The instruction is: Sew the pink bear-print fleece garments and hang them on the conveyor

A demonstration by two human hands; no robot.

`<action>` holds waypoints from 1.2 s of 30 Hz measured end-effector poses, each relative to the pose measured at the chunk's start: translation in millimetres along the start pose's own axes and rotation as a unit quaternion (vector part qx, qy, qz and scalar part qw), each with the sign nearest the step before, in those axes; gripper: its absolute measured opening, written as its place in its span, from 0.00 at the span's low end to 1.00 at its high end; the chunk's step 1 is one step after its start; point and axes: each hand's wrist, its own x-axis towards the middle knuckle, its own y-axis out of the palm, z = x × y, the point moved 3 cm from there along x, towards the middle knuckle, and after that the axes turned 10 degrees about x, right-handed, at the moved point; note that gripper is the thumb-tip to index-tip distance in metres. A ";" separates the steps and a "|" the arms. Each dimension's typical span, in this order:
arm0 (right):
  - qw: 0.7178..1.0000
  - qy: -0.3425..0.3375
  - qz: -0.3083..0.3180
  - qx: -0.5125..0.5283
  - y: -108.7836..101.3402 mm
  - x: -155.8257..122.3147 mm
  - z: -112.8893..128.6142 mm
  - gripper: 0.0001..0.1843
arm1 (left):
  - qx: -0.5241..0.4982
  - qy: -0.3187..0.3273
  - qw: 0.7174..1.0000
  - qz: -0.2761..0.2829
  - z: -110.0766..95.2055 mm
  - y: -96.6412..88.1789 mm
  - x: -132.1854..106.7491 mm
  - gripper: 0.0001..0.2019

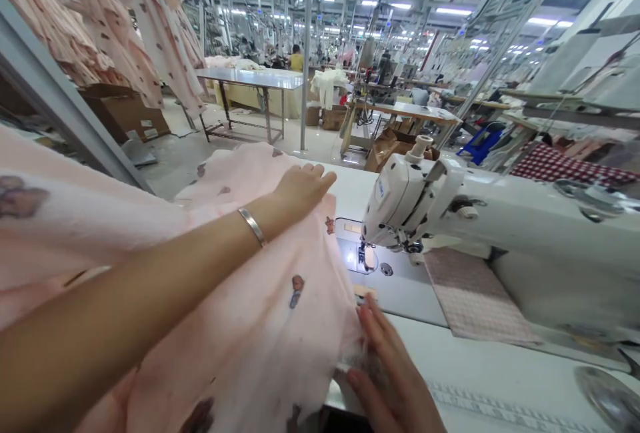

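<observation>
Head view: left hand [303,189] lies open, flat on pink fabric [260,299] at the left side of the table [500,366]; right hand [387,373] touches its edge, grip unclear. Fabric should lie smooth, square to the needle [361,256].

No text reads clearly; a blue mark [381,187] on the sewing machine [500,219], perhaps a brand, is blurred.
</observation>
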 end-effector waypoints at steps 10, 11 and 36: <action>0.989 -0.029 0.110 -0.098 1.0 9.7 -21.9 0.14 | -0.242 0.258 0.932 0.075 -69.4 31.8 -42.1 0.05; 0.988 -0.024 0.115 -0.098 3.2 9.6 -22.8 0.13 | -0.256 0.261 0.928 0.074 -70.9 34.2 -42.5 0.04; 0.962 -0.251 0.083 -0.074 -11.0 22.3 -18.0 0.10 | -0.308 0.184 0.931 0.072 -90.2 73.7 -49.7 0.05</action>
